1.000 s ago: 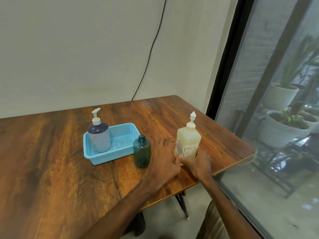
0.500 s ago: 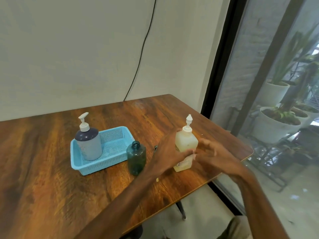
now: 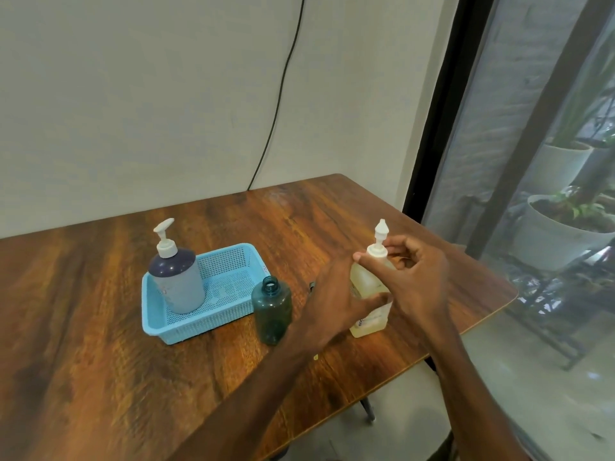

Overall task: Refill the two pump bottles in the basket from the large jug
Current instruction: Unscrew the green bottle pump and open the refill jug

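Your table [image 3: 100, 327] shows dark wood grain under a smooth, faintly glossy varnish. The basket [image 3: 206, 324] is light-blue plastic, its walls and floor a fine mesh. The pump bottle [image 3: 179, 287] has a matt grey body, a glossy dark shoulder and a white plastic pump [image 3: 165, 241]. The small bottle [image 3: 271, 311] is see-through teal plastic. The jug [image 3: 364, 282] is cloudy yellowish plastic with a paper-like label [image 3: 372, 319]. The wall [image 3: 133, 111] is matt.

A wooden table [image 3: 100, 327] stands against a plain pale wall [image 3: 133, 94], beside a black-framed window [image 3: 549, 161].
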### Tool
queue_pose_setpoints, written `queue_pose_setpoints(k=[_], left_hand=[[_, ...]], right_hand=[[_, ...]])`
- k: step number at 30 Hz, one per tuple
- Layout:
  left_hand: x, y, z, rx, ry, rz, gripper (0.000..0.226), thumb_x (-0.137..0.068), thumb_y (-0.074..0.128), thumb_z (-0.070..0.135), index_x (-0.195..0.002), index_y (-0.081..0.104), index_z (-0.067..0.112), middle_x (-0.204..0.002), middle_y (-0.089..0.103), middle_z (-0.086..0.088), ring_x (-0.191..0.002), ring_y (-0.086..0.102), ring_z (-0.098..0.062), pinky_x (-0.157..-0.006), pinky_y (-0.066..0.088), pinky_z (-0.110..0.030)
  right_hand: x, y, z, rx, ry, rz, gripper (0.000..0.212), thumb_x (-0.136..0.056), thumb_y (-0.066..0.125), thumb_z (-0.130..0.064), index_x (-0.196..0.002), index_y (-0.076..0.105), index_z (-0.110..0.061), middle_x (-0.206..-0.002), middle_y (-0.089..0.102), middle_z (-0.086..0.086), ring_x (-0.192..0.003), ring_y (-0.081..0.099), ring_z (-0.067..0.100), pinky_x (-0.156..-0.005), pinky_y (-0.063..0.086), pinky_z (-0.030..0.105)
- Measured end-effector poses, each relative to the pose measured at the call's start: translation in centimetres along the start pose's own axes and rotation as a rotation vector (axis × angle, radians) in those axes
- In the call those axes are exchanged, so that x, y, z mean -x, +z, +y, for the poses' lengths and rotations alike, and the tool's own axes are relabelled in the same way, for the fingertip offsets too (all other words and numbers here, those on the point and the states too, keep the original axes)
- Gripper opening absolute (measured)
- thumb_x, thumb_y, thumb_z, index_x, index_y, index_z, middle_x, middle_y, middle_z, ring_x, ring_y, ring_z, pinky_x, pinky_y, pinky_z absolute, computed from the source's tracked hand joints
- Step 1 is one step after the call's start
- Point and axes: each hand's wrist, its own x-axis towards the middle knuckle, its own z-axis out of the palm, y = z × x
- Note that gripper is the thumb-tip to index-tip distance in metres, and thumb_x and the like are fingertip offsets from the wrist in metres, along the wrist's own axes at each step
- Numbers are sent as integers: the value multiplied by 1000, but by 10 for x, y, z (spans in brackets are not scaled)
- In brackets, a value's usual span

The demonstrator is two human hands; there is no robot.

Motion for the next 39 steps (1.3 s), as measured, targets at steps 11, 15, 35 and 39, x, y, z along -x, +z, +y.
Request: queue_pose_setpoints(k=[11, 15, 35, 39], left_hand=[[5, -15, -3, -77, 60, 75, 77, -77, 87, 56, -141, 56, 27, -133, 66, 11, -111, 57, 0, -91, 44, -17], [6, -16, -1, -42, 72, 81, 71, -75, 88, 55, -134, 61, 27, -124, 70, 13, -109, 65, -3, -94, 58, -30], [6, -23, -3, 19, 119, 55, 72, -74, 92, 47, -136, 61, 25, -120, 68, 17, -98, 64, 4, -77, 50, -7], [6, -23, -3, 10, 112, 44, 80, -76, 90, 49, -145, 54, 29, -135, 66, 12, -110, 62, 0, -92, 58, -21]], right_hand=[[-1, 4, -4, -94, -48, -78, 33, -66, 94, -29, -92, 77, -17, -84, 75, -11, -77, 71, 3, -63, 55, 16], [-5, 3, -2, -82, -44, -115, 37, -66, 94, -33, -95, 76, -18, -90, 75, -10, -83, 72, 4, -71, 59, 21], [-29, -24, 5, -477, 133, -747, 44, -90, 68, 1, -133, 61, -4, -127, 70, 12, -122, 64, 29, -102, 53, 42], [-9, -15, 1, -259, 85, -338, 52, -73, 89, -21, -120, 69, -21, -111, 74, -12, -103, 71, 6, -90, 59, 29]])
